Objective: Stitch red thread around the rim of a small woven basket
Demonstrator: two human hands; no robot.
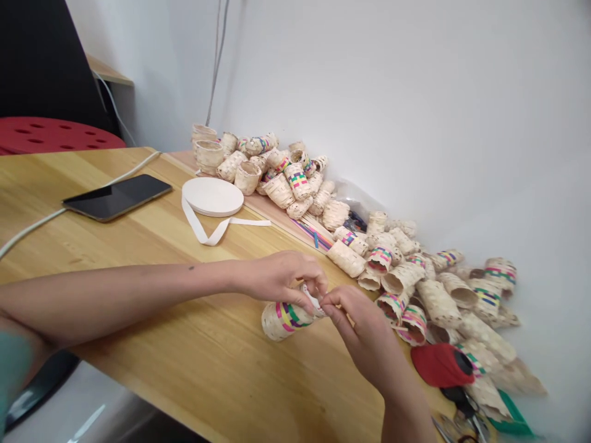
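Note:
A small woven bamboo basket (282, 319) lies tilted on its side near the table's middle, its open end facing right. Its pale body has a pink, yellow, purple and green band. My left hand (289, 280) is closed on the basket's rim, thumb in front and fingers bent over the far side. White tape (313, 296) shows along the rim between my hands. The thumb and forefinger of my right hand (355, 323) pinch together at the rim's right edge; what sits between those fingertips is too small to make out.
On the wooden table (207, 369) are a roll of white tape (213, 195) and a phone (119, 197). Many woven baskets (401, 277) are heaped along the wall. A red thread spool (441, 364) and scissors (466, 418) lie at the right. A white cable (34, 231) crosses the left.

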